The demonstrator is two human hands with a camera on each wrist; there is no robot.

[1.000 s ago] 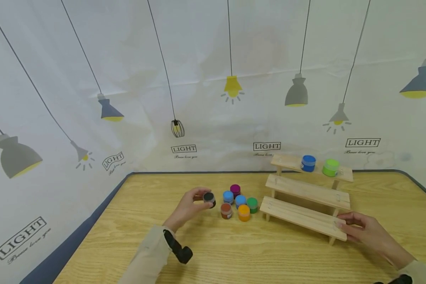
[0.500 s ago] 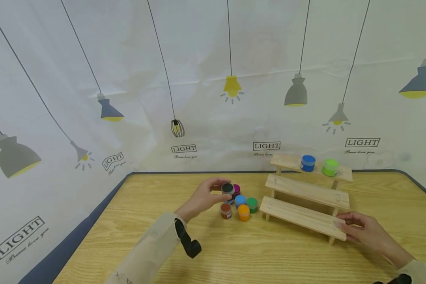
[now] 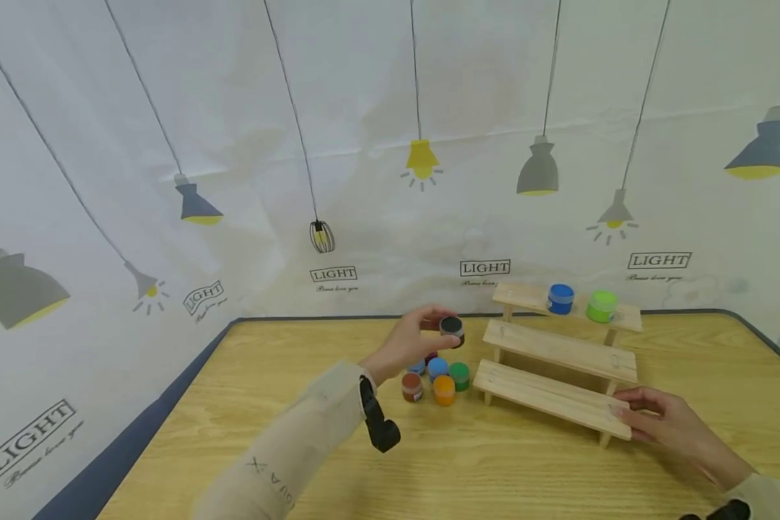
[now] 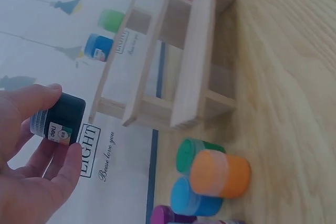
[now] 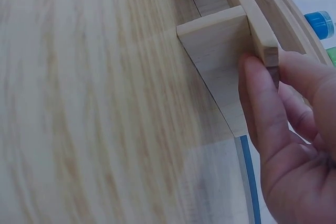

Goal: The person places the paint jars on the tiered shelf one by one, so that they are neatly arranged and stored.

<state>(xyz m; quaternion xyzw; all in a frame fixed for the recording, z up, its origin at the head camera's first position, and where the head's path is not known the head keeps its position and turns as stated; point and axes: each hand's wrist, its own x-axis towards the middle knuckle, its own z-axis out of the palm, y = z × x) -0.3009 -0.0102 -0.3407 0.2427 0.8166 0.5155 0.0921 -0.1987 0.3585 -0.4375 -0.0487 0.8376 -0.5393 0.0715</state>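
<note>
My left hand (image 3: 416, 338) holds a small black-lidded paint jar (image 4: 62, 119) between thumb and fingers, raised above the table to the left of a three-tier wooden stand (image 3: 559, 345). With its thumb on top and fingers beneath, my right hand (image 5: 294, 124) grips the right end of the stand's lowest shelf (image 5: 260, 30). A blue paint jar (image 3: 560, 299) and a light green paint jar (image 3: 601, 306) sit on the top shelf. The middle and lowest shelves carry no jars.
Left of the stand, several paint jars cluster on the wooden table (image 3: 234, 426): orange (image 3: 444, 391), green (image 3: 458, 376), brown (image 3: 412, 387), light blue (image 3: 438, 370) and a partly hidden purple one (image 4: 167, 215). A lamp-printed backdrop (image 3: 364, 180) rises behind.
My left hand has carried the black-lidded jar rightward and up, from left of the jar cluster past it toward the stand. My right hand keeps its grip on the lowest shelf.
</note>
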